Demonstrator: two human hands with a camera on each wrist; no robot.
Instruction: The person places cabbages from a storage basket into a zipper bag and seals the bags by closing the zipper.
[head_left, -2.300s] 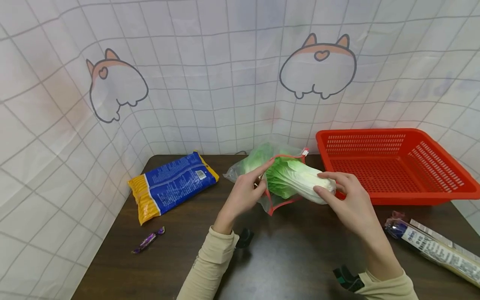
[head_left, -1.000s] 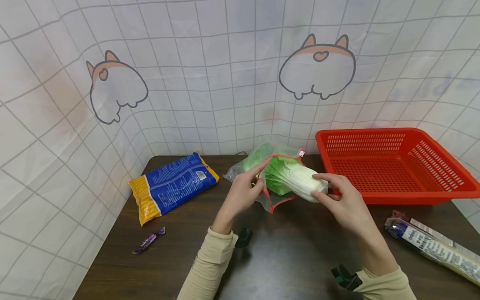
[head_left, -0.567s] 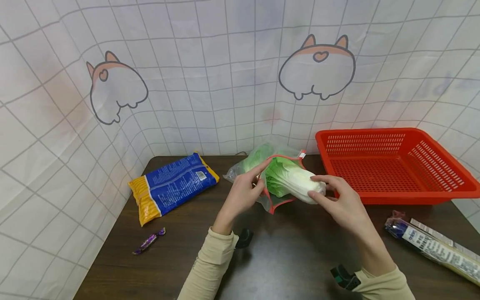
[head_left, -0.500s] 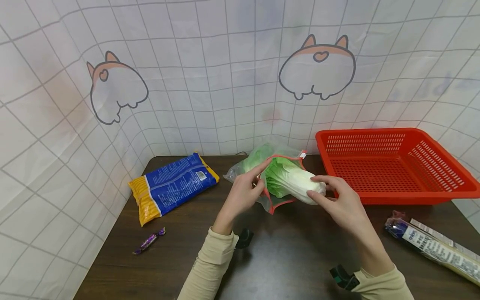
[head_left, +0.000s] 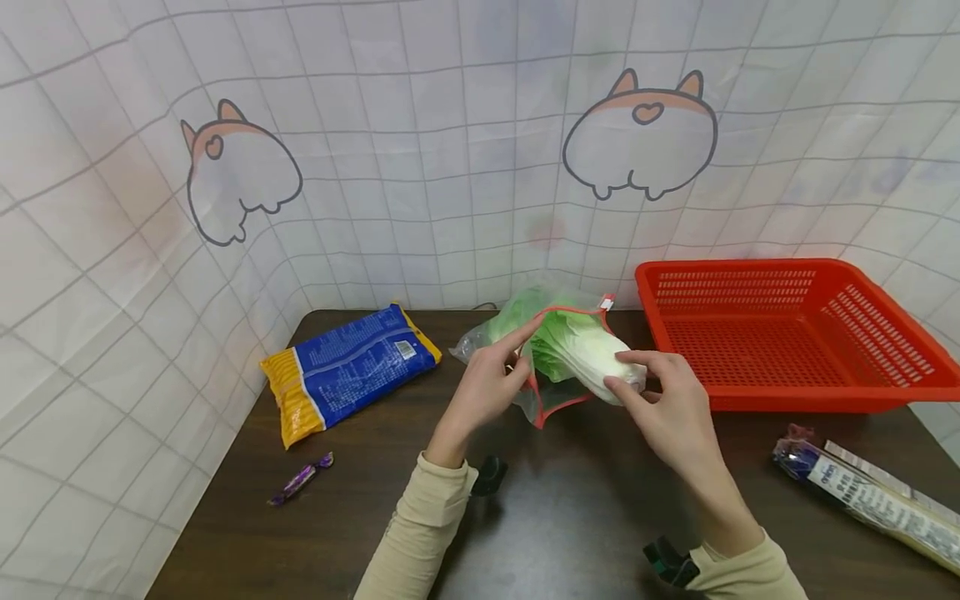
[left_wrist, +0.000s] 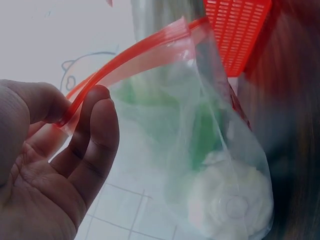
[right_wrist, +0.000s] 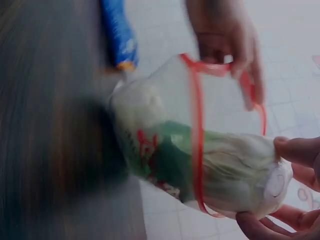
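Observation:
A clear zip bag [head_left: 542,408] with a red-edged mouth lies at the middle back, its mouth toward the right. My left hand [head_left: 483,385] pinches that red rim between thumb and fingers, plain in the left wrist view. Inside, seen through the plastic, is a whitish-green napa cabbage [left_wrist: 232,200]. A second napa cabbage [head_left: 596,358] sits leaf end in the bag's mouth, its white base sticking out. My right hand [head_left: 671,408] grips that base with thumb and fingers. In the right wrist view the red rim [right_wrist: 197,140] runs around the second cabbage's middle.
A red perforated basket [head_left: 795,392] stands at the back right. In front of it lies a long clear-and-printed packet [head_left: 862,496]. A blue and yellow bag [head_left: 360,367] and a purple-wrapped candy [head_left: 302,479] lie on the left of the dark table [head_left: 555,533]. Patterned cloth hangs behind.
My right hand has moved left, pushing the second cabbage deeper into the zip bag. The left hand stays on the rim in nearly the same spot.

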